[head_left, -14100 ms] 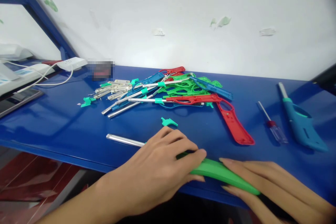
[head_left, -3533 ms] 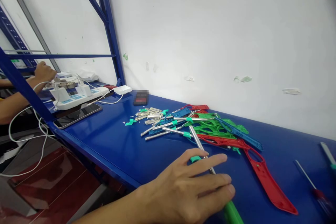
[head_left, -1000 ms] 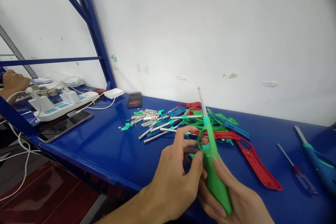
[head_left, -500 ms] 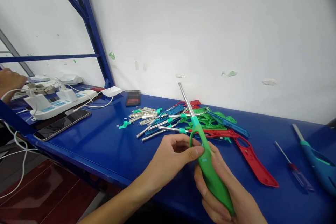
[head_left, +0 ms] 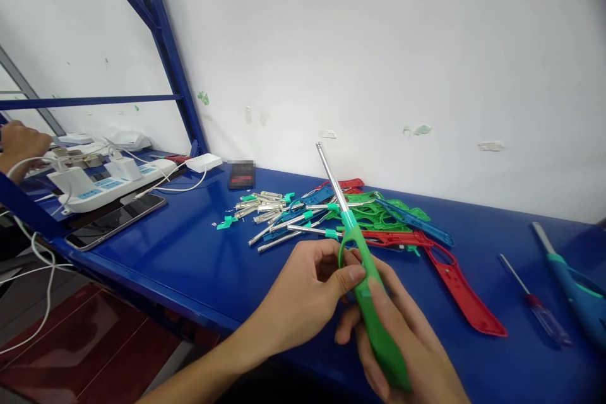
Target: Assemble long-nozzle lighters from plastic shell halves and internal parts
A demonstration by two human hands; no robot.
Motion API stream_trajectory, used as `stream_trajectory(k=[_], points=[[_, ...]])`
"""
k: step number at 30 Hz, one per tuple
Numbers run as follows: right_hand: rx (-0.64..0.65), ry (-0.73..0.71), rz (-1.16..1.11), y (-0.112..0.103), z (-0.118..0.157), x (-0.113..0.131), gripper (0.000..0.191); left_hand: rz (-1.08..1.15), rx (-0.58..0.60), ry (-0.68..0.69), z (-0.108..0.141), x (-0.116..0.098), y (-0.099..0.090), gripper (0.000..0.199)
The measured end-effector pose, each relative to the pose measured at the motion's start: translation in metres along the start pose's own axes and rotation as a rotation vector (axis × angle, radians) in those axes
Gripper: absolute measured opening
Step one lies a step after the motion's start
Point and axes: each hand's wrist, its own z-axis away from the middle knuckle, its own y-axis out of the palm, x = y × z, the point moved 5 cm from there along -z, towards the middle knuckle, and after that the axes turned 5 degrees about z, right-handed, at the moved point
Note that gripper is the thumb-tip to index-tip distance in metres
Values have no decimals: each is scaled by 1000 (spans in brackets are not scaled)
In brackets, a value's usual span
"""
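A green lighter (head_left: 374, 322) with a long metal tube is held tilted in front of me, its tip up and to the left. My left hand (head_left: 307, 293) pinches it near the trigger loop, thumb on the green body. My right hand (head_left: 402, 328) is wrapped round the handle, with the thumb lying on top. Beyond my hands lies a pile of parts: green shells (head_left: 379, 214), a red shell (head_left: 466, 297), blue shells (head_left: 421, 224), metal tubes (head_left: 279, 224) and small silvery pieces (head_left: 265, 205).
A screwdriver (head_left: 544, 319) and a blue lighter (head_left: 580, 303) lie at the right. On the left are a phone (head_left: 116, 221), a power strip (head_left: 113, 186) with cables, and a blue frame post (head_left: 173, 63). Another person's hand (head_left: 23, 142) shows at the far left.
The green lighter has shifted slightly left and stands a little more upright. My right thumb has come onto the front of its body, and my right fingers have shifted.
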Motion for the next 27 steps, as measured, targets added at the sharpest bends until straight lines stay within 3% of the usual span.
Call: stream_trajectory(k=[5, 15, 20, 22, 24, 27], points=[[-237, -115, 223, -1, 7, 3, 55, -175, -51, 27, 11, -7, 5, 21], [-192, -101, 107, -9, 9, -5, 52, -296, -102, 29, 12, -5, 8, 19], [-149, -132, 124, -16, -2, -10, 56, -274, -61, 59, 12, -1, 8, 20], [-157, -128, 71, -20, -7, -14, 61, -349, -142, 103, 12, 0, 5, 15], [-182, -81, -49, -25, -10, -20, 70, -424, -273, 158, 15, -1, 1, 30], [-244, 33, -211, -33, -9, -29, 81, -466, -250, 162, 15, 2, 2, 33]])
